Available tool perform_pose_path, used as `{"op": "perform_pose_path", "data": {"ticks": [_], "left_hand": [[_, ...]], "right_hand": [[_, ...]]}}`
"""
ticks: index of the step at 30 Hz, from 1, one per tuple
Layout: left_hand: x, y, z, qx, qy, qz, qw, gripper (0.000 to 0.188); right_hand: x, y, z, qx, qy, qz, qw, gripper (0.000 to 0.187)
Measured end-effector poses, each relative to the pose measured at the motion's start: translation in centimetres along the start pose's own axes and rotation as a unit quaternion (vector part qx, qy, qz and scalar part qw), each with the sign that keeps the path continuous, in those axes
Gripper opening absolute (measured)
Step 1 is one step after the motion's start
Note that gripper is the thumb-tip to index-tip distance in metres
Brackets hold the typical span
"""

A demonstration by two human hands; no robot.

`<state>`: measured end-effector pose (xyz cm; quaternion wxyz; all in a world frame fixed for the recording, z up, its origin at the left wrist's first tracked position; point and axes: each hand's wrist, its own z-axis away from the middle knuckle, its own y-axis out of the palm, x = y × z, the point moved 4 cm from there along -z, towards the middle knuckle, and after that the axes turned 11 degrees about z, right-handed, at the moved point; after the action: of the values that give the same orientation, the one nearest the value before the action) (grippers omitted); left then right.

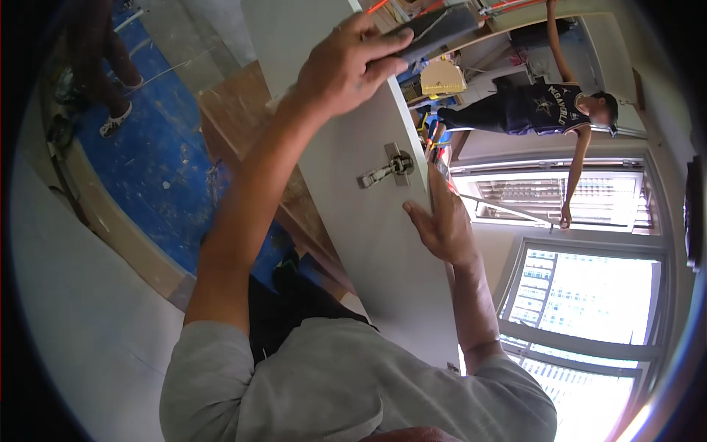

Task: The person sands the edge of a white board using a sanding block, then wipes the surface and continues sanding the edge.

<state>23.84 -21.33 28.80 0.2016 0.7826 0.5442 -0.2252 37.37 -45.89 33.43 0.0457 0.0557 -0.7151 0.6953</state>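
A pale grey cabinet door panel (346, 199) stands in front of me, with a metal concealed hinge (394, 168) fixed near its right edge. My left hand (342, 66) is closed round a dark, flat, block-like thing (445, 31) at the panel's upper right edge; its exact kind is unclear. Lower down, my right hand (445, 225) lies along the same edge below the hinge. Its thumb is on the panel's face side, and its fingers stretch along the edge, partly hidden.
Blue sheeting (158, 162) and brown boards (243, 110) lie at left, where another person's legs (110, 74) show. At right a co-worker (530, 107) stretches both arms beside windows (582, 295). A cardboard box (442, 77) and tools sit beyond the panel.
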Motion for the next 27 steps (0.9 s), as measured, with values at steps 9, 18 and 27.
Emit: {"op": "perform_pose_path", "data": {"ticks": [9, 18, 27], "left_hand": [[0.3, -0.8, 4.3, 0.001, -0.06, -0.031, 0.998, 0.047], [-2.0, 1.2, 7.9, 0.045, 0.003, 0.061, 0.997, 0.053], [4.2, -1.2, 3.4, -0.018, -0.018, 0.0, 1.0, 0.043]], "right_hand": [[-0.1, -0.2, 0.2, -0.003, 0.0, -0.021, 1.0, 0.074], [-0.6, 0.0, 0.5, 0.004, 0.029, -0.018, 0.999, 0.074], [-0.7, 0.1, 0.1, 0.023, 0.039, 0.012, 0.999, 0.073]]}}
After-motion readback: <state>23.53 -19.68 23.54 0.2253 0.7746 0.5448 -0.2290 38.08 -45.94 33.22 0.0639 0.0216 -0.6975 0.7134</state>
